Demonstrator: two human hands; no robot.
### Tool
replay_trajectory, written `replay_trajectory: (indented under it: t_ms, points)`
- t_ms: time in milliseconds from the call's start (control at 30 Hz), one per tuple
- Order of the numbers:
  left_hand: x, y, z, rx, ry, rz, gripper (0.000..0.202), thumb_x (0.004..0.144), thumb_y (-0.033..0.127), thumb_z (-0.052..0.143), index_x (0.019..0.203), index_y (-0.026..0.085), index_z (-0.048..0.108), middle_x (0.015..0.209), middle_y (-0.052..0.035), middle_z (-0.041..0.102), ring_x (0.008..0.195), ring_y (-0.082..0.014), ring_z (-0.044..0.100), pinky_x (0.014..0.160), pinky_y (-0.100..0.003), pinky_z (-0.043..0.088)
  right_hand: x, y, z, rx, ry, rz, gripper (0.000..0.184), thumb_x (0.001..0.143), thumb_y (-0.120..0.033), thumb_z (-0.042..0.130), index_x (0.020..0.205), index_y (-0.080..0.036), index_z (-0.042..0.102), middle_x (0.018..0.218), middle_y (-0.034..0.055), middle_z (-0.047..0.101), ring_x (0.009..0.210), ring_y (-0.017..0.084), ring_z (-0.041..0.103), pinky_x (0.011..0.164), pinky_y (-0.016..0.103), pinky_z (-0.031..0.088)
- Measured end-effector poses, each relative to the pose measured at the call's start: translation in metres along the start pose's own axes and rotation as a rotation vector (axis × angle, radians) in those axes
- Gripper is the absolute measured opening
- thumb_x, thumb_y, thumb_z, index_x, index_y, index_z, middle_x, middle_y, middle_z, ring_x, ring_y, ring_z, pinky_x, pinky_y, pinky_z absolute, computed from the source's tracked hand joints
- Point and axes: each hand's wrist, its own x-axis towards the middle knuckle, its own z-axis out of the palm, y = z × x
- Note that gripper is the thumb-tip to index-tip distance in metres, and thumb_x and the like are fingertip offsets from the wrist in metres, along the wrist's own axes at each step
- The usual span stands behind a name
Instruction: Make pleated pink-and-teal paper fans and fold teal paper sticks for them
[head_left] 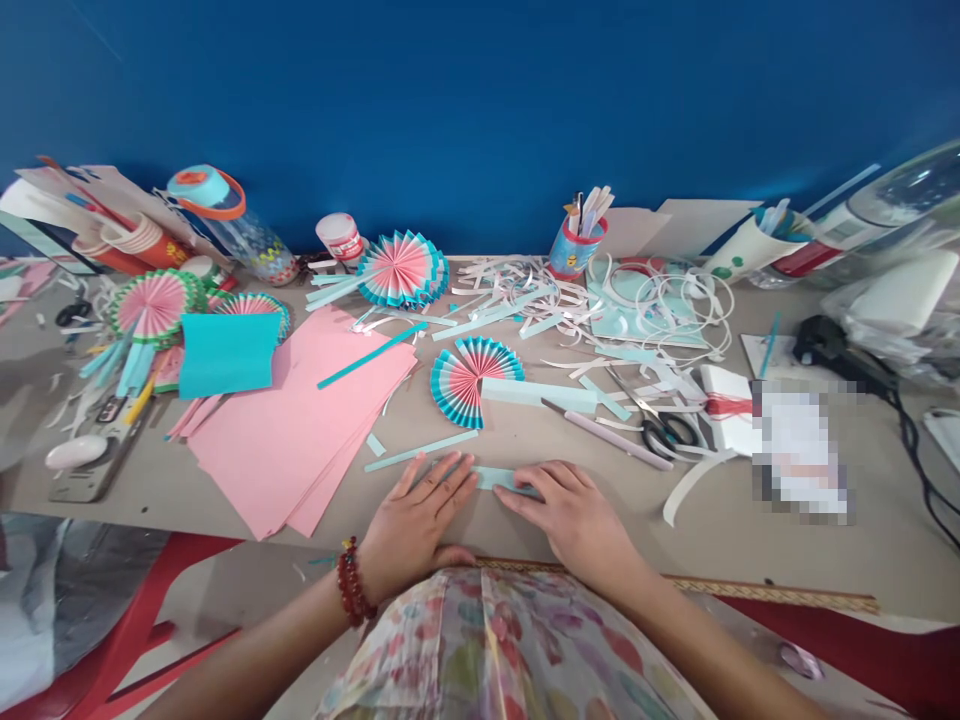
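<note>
Both my hands rest on a small light-blue paper strip (493, 478) near the table's front edge. My left hand (420, 515) lies flat with fingers stretched out, its fingertips at the strip's left end. A red bead bracelet sits on that wrist. My right hand (574, 515) has its fingers bent down, pressing on the strip's right part. Just beyond the strip lies a half-open pink and blue pleated paper fan (469, 375) with a pale folded strip (536, 393) beside it.
A stack of pink paper sheets (292, 430) lies to the left, with a teal sheet (225, 353) and more paper fans (154, 305) behind. Scissors (660, 425), a pen (607, 435) and paper trimmings (600, 310) lie right. A pen cup (574, 248), glue jar (339, 238) and bottle (232, 225) stand at the blue wall.
</note>
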Motion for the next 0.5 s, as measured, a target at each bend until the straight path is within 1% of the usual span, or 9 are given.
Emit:
replay_trajectory:
  t_ms: [67, 167, 300, 367, 400, 433, 467, 500]
  points:
    - [-0.007, 0.0, 0.002, 0.015, 0.006, -0.033, 0.085, 0.089, 0.072, 0.037, 0.154, 0.019, 0.03, 0.158, -0.0118, 0.036, 0.148, -0.0285, 0.026, 0.121, -0.052, 0.012, 0.0, 0.0, 0.001, 0.0, 0.017, 0.002, 0.039, 0.092, -0.008, 0.053, 0.118, -0.032, 0.068, 0.107, 0.0056, 0.068, 0.098, 0.021, 0.055, 0.088, 0.036, 0.042]
    - [-0.021, 0.0, 0.001, 0.045, 0.021, -0.1, 0.083, 0.09, 0.069, 0.042, 0.155, 0.019, 0.029, 0.156, -0.0121, 0.038, 0.148, -0.0297, 0.028, 0.12, -0.054, 0.016, -0.001, 0.001, 0.001, 0.003, 0.022, 0.004, 0.039, 0.092, -0.008, 0.052, 0.119, -0.032, 0.068, 0.107, 0.0057, 0.068, 0.099, 0.021, 0.056, 0.088, 0.036, 0.042]
    - [-0.04, 0.001, -0.004, 0.08, 0.04, -0.236, 0.075, 0.095, 0.057, 0.043, 0.156, 0.016, 0.025, 0.156, -0.0139, 0.038, 0.146, -0.032, 0.032, 0.12, -0.058, 0.012, -0.002, 0.001, 0.001, 0.008, 0.016, 0.005, 0.041, 0.092, -0.007, 0.052, 0.119, -0.032, 0.068, 0.108, 0.0058, 0.067, 0.1, 0.021, 0.055, 0.088, 0.036, 0.042]
    - [-0.042, 0.0, -0.008, 0.081, 0.064, -0.28, 0.074, 0.097, 0.051, 0.043, 0.155, 0.011, 0.024, 0.157, -0.0161, 0.034, 0.147, -0.0326, 0.03, 0.121, -0.057, 0.012, -0.002, 0.001, 0.001, 0.006, 0.016, -0.001, 0.04, 0.092, -0.007, 0.052, 0.119, -0.032, 0.068, 0.108, 0.0057, 0.067, 0.099, 0.021, 0.055, 0.088, 0.036, 0.042]
    - [-0.039, 0.0, -0.009, 0.074, 0.084, -0.277, 0.073, 0.097, 0.049, 0.044, 0.155, 0.009, 0.024, 0.158, -0.0174, 0.033, 0.147, -0.0325, 0.028, 0.121, -0.055, 0.014, -0.001, 0.001, 0.001, 0.004, 0.017, -0.006, 0.039, 0.092, -0.007, 0.052, 0.119, -0.032, 0.068, 0.107, 0.0056, 0.067, 0.098, 0.021, 0.055, 0.088, 0.036, 0.042]
    - [-0.034, 0.0, -0.011, 0.06, 0.103, -0.243, 0.073, 0.097, 0.048, 0.044, 0.154, 0.007, 0.024, 0.158, -0.0183, 0.033, 0.148, -0.0317, 0.027, 0.121, -0.052, 0.017, -0.001, 0.001, 0.001, 0.003, 0.017, -0.01, 0.038, 0.093, -0.008, 0.053, 0.118, -0.031, 0.068, 0.106, 0.0055, 0.067, 0.098, 0.021, 0.055, 0.088, 0.036, 0.042]
    - [-0.028, 0.001, -0.011, 0.042, 0.115, -0.186, 0.073, 0.098, 0.048, 0.043, 0.154, 0.007, 0.025, 0.158, -0.0185, 0.033, 0.149, -0.0303, 0.026, 0.121, -0.049, 0.02, 0.0, 0.001, 0.0, 0.002, 0.015, -0.01, 0.035, 0.093, -0.01, 0.053, 0.117, -0.031, 0.068, 0.106, 0.0054, 0.067, 0.097, 0.021, 0.055, 0.088, 0.036, 0.042]
    - [-0.02, 0.002, -0.01, 0.02, 0.118, -0.093, 0.071, 0.098, 0.05, 0.042, 0.154, 0.008, 0.026, 0.157, -0.0177, 0.035, 0.149, -0.0284, 0.026, 0.121, -0.046, 0.021, 0.0, 0.0, 0.0, 0.002, 0.01, -0.007, 0.033, 0.094, -0.012, 0.054, 0.116, -0.031, 0.068, 0.105, 0.0053, 0.067, 0.097, 0.021, 0.055, 0.088, 0.036, 0.042]
